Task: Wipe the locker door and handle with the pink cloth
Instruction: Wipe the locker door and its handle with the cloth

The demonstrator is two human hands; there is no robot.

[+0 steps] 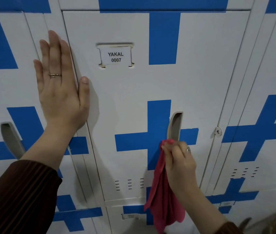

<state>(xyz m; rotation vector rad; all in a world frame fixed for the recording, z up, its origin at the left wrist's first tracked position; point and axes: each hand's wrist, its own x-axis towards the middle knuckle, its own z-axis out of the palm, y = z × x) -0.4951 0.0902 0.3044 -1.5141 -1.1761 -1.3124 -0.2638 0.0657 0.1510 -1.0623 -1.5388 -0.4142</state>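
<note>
- Just below the recessed handle, my right grip is clamped on the top of the pink cloth; the rest hangs limp down the locker door.
- My left grip lies flat, fingers straight, across the door's left seam.
- Risk: only a bunched tip meets the smooth painted metal, so I may miss the handle's curved hollow.

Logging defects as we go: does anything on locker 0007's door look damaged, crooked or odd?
Only minor wear. The label holder has chipped, grubby paint at its lower corners, and the blue tape is nicked beside the handle. Nothing is spilled or askew.
</note>
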